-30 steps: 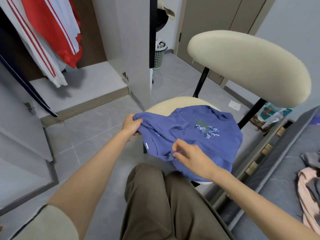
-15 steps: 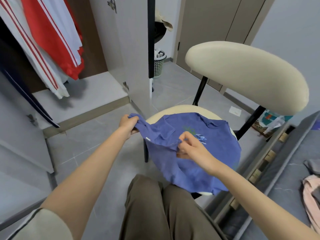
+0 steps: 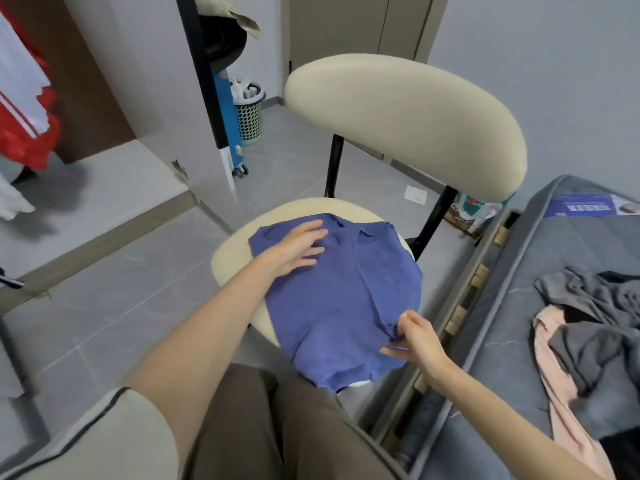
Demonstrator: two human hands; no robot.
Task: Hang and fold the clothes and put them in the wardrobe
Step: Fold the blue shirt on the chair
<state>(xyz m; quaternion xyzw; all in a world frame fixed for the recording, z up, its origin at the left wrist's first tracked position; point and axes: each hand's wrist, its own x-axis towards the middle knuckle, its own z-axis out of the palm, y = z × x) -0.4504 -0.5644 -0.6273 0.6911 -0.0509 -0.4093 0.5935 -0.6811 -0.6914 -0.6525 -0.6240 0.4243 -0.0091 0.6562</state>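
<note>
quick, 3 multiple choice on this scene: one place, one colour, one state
1. Where does the shirt lie?
A. bed
B. chair seat
C. floor

2. What colour is the garment hanging at far left?
A. green
B. red and white
C. yellow

3. How is the left hand?
A. flat on the shirt
B. gripping a hanger
C. in a pocket

Answers:
1 B: it is spread over the cream seat.
2 B: red cloth with white stripes.
3 A: its fingers lie straight on the shirt, while the right hand pinches the near edge.
</note>
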